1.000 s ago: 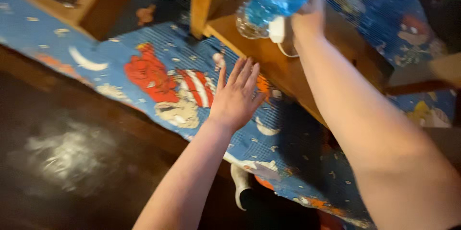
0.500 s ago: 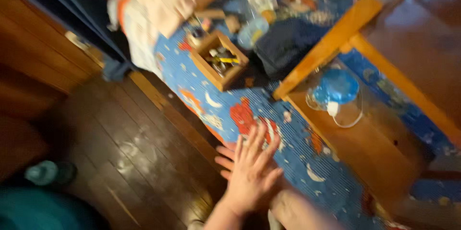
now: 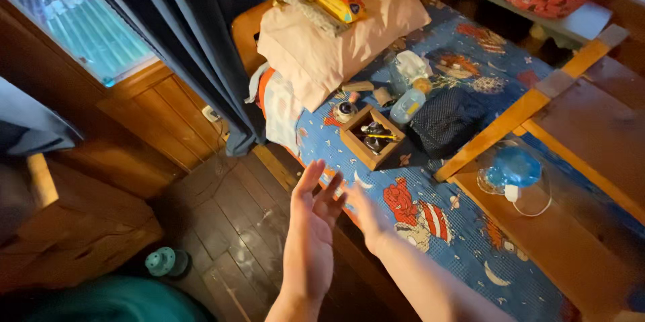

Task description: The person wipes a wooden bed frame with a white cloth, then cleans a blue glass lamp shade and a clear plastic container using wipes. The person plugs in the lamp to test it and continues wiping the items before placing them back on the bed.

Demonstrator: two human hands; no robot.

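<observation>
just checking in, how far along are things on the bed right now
Done: the blue fan stands on the wooden board. In hand: nothing; the left hand and right hand hover open over the bed's edge. Left: the small wooden box and dark pouch lie loose.

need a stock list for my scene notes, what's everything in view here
small open wooden box: 1, brown, on the blue patterned bedsheet
beige pillow: 1, head of bed
yellow packet: 1, on the pillow
dark blue folded cloth: 1, right of the box
blue plastic fan: 1, on the wooden tray table
dark curtain: 1, by the window
left hand: open, empty, over the floor
right hand: blurred, empty, at the bed edge
</observation>
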